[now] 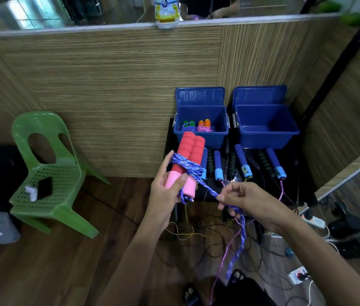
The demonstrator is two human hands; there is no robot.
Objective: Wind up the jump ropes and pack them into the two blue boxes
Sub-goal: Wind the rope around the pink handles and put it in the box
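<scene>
Matt red and pink foam handles wound with braided blue-and-white cord; smooth, glossy blue plastic boxes; perforated green plastic chair; wood-grain floor and wall panel.

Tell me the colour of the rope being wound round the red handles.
Blue-and-white braided rope, clearest in the head view.

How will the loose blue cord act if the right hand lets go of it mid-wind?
Probably floppy: below the right hand the blue cord hangs limp toward the floor. The wraps round the red handles may slacken, since that pull seems to hold them taut. The left hand alone would likely keep the handles together.
</scene>
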